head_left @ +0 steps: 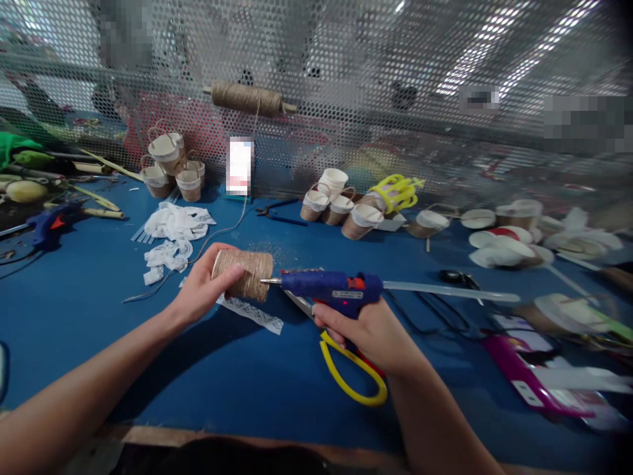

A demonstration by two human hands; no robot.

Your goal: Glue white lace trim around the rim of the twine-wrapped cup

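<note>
My left hand (210, 280) is wrapped around a small cup covered in twine (252, 272), tilted on its side above the blue table. In my right hand (363, 330) is a blue hot glue gun (326, 288), its metal nozzle at the base end of the cup; whether they touch I cannot tell. A clear glue stick (450, 290) juts from the back of the gun. Below the cup lies a strip of white lace (252, 315). Yellow-handled scissors (353, 379) are under my right hand, their blades partly hidden by the gun and hand.
Twine-wrapped cups (189, 185) stand at the back left, more cups (363, 221) at the back centre. White lace (175, 221) lies in a heap on the left. A twine spool (247, 99) hangs on the mesh above a lit phone (239, 165). Another glue gun (52, 223) lies far left.
</note>
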